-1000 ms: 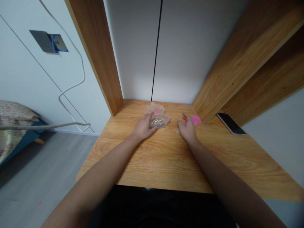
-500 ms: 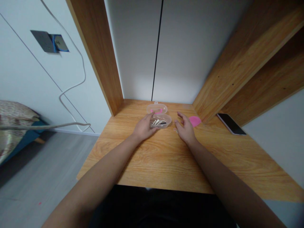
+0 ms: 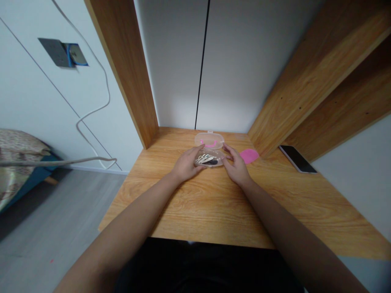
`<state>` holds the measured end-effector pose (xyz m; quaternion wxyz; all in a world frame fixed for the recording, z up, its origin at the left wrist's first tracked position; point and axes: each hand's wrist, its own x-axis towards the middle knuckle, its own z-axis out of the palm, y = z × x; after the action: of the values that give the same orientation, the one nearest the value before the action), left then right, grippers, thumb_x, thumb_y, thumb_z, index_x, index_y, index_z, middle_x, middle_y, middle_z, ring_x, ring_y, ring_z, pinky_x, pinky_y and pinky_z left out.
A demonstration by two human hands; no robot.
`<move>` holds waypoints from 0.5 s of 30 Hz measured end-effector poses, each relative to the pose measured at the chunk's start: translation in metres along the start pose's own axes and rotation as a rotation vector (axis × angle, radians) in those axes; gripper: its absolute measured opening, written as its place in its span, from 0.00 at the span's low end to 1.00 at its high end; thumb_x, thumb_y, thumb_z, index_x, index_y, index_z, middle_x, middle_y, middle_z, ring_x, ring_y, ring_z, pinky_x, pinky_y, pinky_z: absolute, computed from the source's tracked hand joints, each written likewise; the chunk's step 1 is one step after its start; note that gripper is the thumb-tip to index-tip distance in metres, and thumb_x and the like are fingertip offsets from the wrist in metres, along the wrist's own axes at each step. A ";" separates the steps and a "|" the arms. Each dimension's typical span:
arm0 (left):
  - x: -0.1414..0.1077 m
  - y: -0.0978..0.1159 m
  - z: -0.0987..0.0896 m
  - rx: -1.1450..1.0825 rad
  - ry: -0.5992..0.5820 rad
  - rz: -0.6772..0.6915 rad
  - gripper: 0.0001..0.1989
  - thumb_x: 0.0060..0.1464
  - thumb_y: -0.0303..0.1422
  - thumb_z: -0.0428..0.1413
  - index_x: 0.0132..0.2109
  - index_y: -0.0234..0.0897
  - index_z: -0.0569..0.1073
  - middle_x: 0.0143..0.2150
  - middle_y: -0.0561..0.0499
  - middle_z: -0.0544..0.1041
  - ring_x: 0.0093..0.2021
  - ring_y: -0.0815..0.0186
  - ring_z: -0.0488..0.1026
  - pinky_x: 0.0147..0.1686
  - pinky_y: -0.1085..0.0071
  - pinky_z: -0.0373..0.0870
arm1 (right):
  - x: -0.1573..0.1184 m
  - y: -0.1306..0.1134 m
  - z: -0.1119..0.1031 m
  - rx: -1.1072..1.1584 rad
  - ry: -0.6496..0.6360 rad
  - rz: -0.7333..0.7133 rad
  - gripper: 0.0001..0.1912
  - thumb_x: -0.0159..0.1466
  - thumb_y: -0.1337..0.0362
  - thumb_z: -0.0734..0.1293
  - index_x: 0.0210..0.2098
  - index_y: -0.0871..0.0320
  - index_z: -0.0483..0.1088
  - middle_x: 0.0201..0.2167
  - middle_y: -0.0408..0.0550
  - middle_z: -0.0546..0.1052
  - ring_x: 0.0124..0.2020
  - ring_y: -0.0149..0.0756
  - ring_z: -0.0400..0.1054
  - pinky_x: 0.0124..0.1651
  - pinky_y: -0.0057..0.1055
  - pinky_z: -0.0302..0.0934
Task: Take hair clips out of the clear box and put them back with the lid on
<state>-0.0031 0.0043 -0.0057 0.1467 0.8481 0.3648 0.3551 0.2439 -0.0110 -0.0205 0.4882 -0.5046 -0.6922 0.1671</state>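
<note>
A clear plastic case (image 3: 210, 163) lies on the wooden table with its lid (image 3: 209, 140) swung back toward the wall. Inside the case are several pale, shiny metal clips (image 3: 205, 158) and some small dark pieces (image 3: 213, 162); their exact kind is too small to make out. My left hand (image 3: 185, 164) grips the case's left end between thumb and fingers. At the opposite end my right hand (image 3: 237, 166) holds the rim, thumb in front and fingers behind. A pink curved mark shows on the lid. Just right of my right hand lies a flat pink piece (image 3: 249, 155).
A phone (image 3: 297, 159) rests farther right on the wooden table (image 3: 210, 207). Wooden panels rise at the left (image 3: 122, 61) and right (image 3: 293, 93), with a white wall behind. A white cable (image 3: 107, 87) hangs at the left, by an open wall socket (image 3: 64, 53).
The case has shifted a little to the right and turned slightly. My right hand, apart from it before, now grips its right end. My left hand has kept its hold.
</note>
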 end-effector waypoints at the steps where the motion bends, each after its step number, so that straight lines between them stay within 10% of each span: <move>1: 0.000 0.000 0.000 0.002 -0.001 0.006 0.43 0.53 0.37 0.66 0.71 0.42 0.55 0.68 0.42 0.67 0.66 0.52 0.67 0.65 0.53 0.65 | 0.000 -0.001 0.000 0.004 -0.006 -0.005 0.29 0.67 0.58 0.65 0.67 0.49 0.62 0.63 0.54 0.70 0.62 0.45 0.66 0.60 0.47 0.67; 15: 0.000 0.000 0.001 -0.006 0.009 0.064 0.40 0.56 0.39 0.64 0.71 0.42 0.55 0.66 0.41 0.69 0.65 0.52 0.67 0.65 0.52 0.65 | 0.000 -0.009 0.000 0.050 -0.106 -0.037 0.32 0.66 0.62 0.64 0.69 0.52 0.60 0.59 0.52 0.74 0.59 0.44 0.71 0.63 0.46 0.64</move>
<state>-0.0024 0.0046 -0.0068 0.1361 0.8572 0.3373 0.3646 0.2393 -0.0151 -0.0143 0.4665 -0.4698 -0.7217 0.2021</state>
